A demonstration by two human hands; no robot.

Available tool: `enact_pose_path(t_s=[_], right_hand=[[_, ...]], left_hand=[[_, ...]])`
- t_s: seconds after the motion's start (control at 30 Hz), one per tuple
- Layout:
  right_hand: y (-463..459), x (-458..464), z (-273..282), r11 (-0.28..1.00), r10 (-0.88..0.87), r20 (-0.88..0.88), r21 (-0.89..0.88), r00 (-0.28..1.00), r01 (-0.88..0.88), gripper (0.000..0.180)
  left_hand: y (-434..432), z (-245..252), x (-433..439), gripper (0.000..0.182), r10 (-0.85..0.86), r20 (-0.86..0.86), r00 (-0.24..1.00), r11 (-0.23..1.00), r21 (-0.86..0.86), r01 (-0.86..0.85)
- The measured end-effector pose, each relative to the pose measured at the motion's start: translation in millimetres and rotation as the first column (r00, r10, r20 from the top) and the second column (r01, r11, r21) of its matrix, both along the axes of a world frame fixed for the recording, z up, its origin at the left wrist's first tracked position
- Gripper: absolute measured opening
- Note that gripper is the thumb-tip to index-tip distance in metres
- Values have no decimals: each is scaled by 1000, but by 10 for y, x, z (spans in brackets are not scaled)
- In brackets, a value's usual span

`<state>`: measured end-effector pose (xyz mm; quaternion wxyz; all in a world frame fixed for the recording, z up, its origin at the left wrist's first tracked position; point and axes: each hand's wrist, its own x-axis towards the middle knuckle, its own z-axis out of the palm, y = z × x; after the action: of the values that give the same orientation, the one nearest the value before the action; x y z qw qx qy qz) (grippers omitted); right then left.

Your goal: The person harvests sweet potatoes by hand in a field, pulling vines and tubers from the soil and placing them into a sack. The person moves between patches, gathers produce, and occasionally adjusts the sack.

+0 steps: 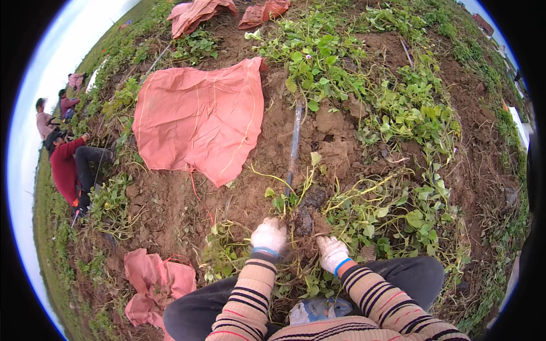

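White knit work gloves cover both hands. My left hand (269, 237) is at the cut stems and leaves, left of a dark clod with roots (303, 221); whether its fingers grip anything is hidden. My right hand (332, 253) is on the other side, its fingertips against the brown fibrous roots (320, 226). Between and below the hands lie tangled roots and vines. A narrow plastic drip tape or tube (294, 138) runs along the soil beyond the clod. Leafy vines (384, 221) spread to the right of my right hand.
A pink woven sack (200, 123) lies flat on the soil ahead to the left. Another crumpled sack (158, 285) is beside my left knee, and more sacks (200, 15) lie at the top. A person in a red top (66, 170) crouches at far left, with several others beyond.
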<state>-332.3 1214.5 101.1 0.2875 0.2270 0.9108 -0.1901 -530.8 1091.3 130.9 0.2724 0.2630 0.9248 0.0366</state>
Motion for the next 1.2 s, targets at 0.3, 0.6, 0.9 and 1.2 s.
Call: enact_pose_path(t_s=[0.3, 0.6, 0.9, 1.2], right_hand=[[265, 46, 1635, 999, 46, -162, -14, 986, -49, 62], [929, 3356, 2198, 371, -709, -593, 147, 382, 917, 65], [203, 4727, 971, 203, -937, -201, 352, 285, 914, 110], [1570, 4267, 631, 450, -787, -179, 488, 590, 748, 126]], left_hand=[[-1, -206, -167, 55, -149, -26, 988, 986, 76, 151], [1060, 766, -211, 42, -238, -288, 928, 807, 473, 354], [729, 1619, -259, 33, -472, -436, 766, 742, 272, 612], [295, 1276, -61, 27, -577, -225, 785, 804, 11, 595]])
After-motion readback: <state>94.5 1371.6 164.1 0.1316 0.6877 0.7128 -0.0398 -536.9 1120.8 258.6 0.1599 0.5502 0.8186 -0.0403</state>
